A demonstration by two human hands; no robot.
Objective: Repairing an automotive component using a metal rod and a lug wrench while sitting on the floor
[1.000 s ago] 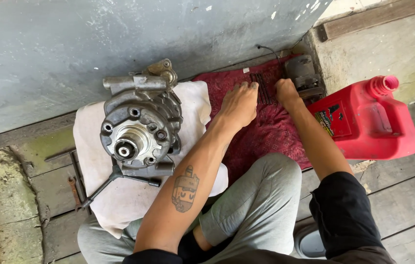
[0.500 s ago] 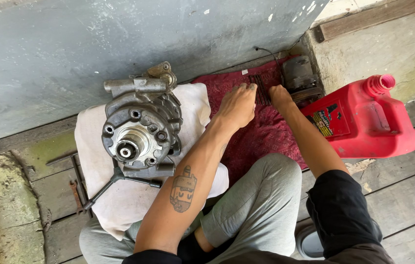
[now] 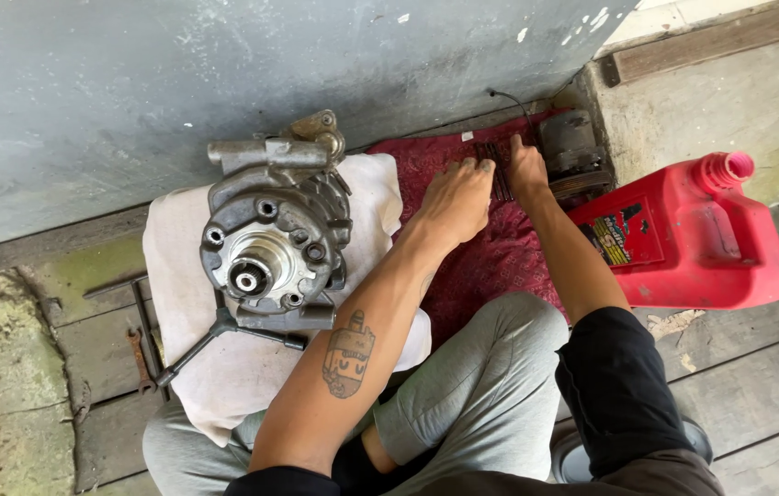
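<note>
Here, both hands are reaching onto the maroon cloth: left hand and right hand are pinching small dark metal strips, apparently sorting them, while the compressor is resting aside on a white cloth.

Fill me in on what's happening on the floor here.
A person sits on wooden boards by a grey wall. Both hands, the left hand and right hand, rest on small dark parts laid on a dark red cloth. Beside it, a metal housing sits untouched on a white cloth, with a three-armed wrench under its edge. A red plastic can lies on the person's right.
</note>
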